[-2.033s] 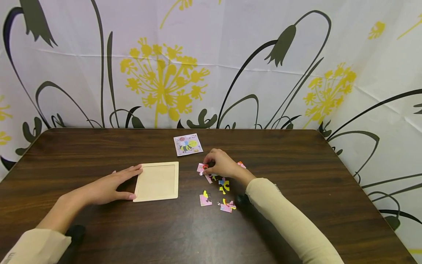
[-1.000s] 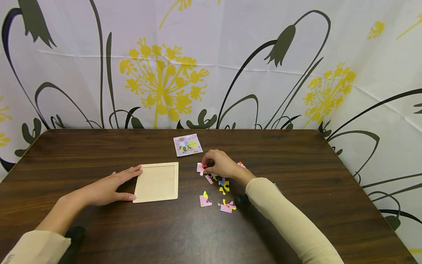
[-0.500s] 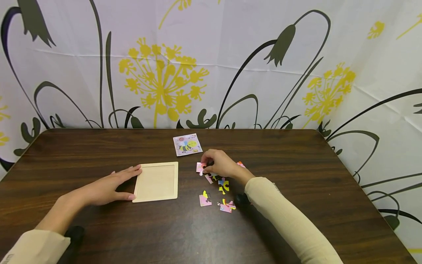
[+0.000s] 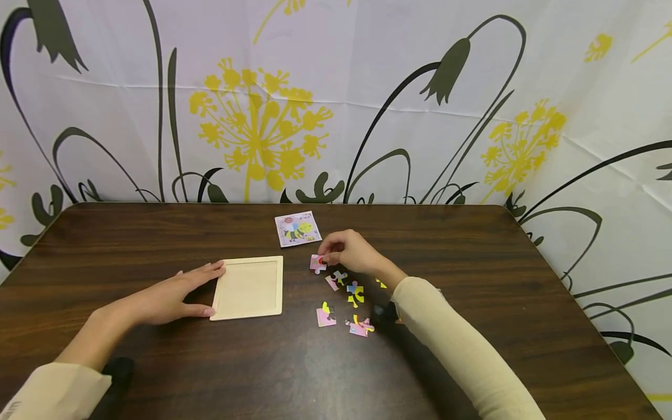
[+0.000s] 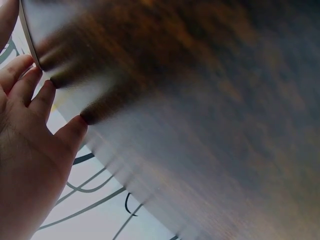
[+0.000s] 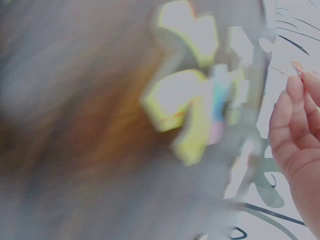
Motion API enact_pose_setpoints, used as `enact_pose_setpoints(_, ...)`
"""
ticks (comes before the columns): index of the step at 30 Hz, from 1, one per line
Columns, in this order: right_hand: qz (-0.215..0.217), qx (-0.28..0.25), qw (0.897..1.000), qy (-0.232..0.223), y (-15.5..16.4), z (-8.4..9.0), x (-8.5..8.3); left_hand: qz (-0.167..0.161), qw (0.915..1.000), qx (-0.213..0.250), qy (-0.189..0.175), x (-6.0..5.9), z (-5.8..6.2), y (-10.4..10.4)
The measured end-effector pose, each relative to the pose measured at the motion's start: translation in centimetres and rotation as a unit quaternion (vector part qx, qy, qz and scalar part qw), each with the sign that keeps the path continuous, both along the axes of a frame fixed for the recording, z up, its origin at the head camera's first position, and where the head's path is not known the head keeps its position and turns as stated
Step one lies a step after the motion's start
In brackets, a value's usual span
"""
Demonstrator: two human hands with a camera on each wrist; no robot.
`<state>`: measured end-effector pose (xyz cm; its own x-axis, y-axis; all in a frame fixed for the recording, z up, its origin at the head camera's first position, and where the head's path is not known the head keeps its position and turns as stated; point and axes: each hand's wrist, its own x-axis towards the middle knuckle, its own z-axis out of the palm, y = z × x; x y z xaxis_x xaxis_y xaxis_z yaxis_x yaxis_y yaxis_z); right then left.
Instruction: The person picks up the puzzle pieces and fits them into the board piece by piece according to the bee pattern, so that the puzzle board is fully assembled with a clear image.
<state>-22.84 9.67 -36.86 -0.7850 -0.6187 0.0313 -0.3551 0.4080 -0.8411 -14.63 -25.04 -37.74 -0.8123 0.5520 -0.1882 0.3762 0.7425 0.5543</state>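
My right hand point(image 4: 349, 254) pinches a pink jigsaw piece point(image 4: 317, 263) with a red spot between thumb and fingertips. In the right wrist view a reddish edge of the jigsaw piece point(image 6: 297, 67) shows at the fingertips. Below that hand lie several loose puzzle pieces, among them a blue and yellow piece point(image 4: 355, 294), a pink corner piece point(image 4: 326, 317) and a pink and yellow piece point(image 4: 360, 326). My left hand point(image 4: 168, 297) rests at the left side of a square wooden puzzle tray point(image 4: 280, 286), fingers extended, with fingertip and thumb at its two left corners.
A square picture card point(image 4: 298, 229) with a bee lies behind the tray on the dark wooden table point(image 4: 252, 373). More pieces are partly hidden under the right forearm. A flower-patterned curtain point(image 4: 388, 64) hangs at the table's back edge.
My right hand has risen slightly and moved away from the pile with the pink jigsaw piece, uncovering more of the piece beneath. The left hand and tray stay in place.
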Motion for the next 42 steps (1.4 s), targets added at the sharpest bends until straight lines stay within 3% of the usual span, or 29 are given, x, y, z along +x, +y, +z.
enact_pose_setpoints(8, -0.02, -0.07, 0.992, -0.099, -1.0, 0.9, -0.4, 0.001, 1.0, -0.002, 0.004, 0.1, 0.1, 0.0)
enact_pose_setpoints(22, -0.036, -0.117, 0.978, -0.171, -6.7, 0.2, 0.4, -0.001, 1.0, -0.003, 0.009, 0.1, -0.1, 0.0)
enact_pose_setpoints(26, -0.037, -0.123, 0.976, -0.175, -8.1, -0.1, 0.6, 0.0, 0.9999, -0.002, 0.011, 0.0, 0.0, 0.0)
enact_pose_setpoints(32, -0.054, -0.087, 0.985, -0.141, -9.7, -0.5, 0.9, 0.005, 0.9999, -0.006, 0.008, 0.0, 0.1, 0.1)
enact_pose_setpoints(42, -0.074, -0.097, 0.984, -0.132, -11.5, -1.3, 1.3, 0.006, 0.9999, -0.008, 0.007, 0.0, 0.2, 0.2)
